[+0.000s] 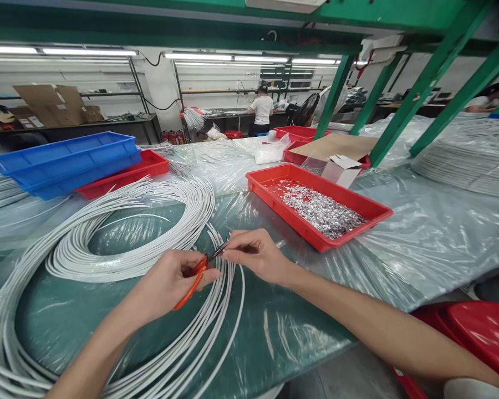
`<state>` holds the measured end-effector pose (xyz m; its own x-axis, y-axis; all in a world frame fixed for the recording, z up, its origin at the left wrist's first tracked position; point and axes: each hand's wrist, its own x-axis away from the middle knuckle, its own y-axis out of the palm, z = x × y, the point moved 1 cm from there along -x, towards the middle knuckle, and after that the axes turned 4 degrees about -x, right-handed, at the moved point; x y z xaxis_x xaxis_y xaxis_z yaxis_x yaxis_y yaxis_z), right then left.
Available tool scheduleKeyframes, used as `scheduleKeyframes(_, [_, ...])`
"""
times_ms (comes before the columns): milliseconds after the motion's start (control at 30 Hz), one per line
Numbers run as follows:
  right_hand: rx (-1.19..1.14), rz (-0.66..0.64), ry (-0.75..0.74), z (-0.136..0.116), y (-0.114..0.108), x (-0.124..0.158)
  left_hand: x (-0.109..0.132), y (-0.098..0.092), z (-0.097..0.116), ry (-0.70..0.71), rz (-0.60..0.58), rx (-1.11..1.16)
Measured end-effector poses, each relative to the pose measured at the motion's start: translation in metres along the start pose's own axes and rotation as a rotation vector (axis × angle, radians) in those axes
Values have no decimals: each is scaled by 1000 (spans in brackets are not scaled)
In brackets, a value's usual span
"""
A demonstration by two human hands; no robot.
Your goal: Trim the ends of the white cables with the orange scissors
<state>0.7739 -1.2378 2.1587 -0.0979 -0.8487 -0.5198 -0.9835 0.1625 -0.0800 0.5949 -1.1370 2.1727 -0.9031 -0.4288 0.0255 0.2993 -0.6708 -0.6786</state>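
From where I stand, the person's left hand (166,285) is curled round the orange handles of a pair of scissors (188,293), whose blades point toward the other hand. The right hand (260,257) has its thumb and fingertips pressed together at the blade tips; whether they pinch a cable end or the blades, I can't tell. The scissors are above the loose ends of white cables (228,299), which sweep round in a wide loop on the green worktop (291,327). A tighter coil (120,270) lies just behind the left hand. Beyond the right hand, a red tray (283,215) holds small shiny bits (316,209). Back on the left, a blue tray (66,162) sits tilted, partly over another red tray (152,165).
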Motion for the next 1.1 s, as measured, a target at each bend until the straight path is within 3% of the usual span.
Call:
scheduleKeyframes(267, [335,240,-158,-7,12,12,3,4,9,-65,90,-114])
scheduleKeyframes(367, [372,262,-161,-5,14,13,3,5,10,-84,104,-94])
scheduleKeyframes(767, [143,60,-28,-3,7,7,1,-1,9,-71,88,-89])
scheduleKeyframes(1100, [135,-20,-11,-9,6,5,2,2,10,-62,22,-16])
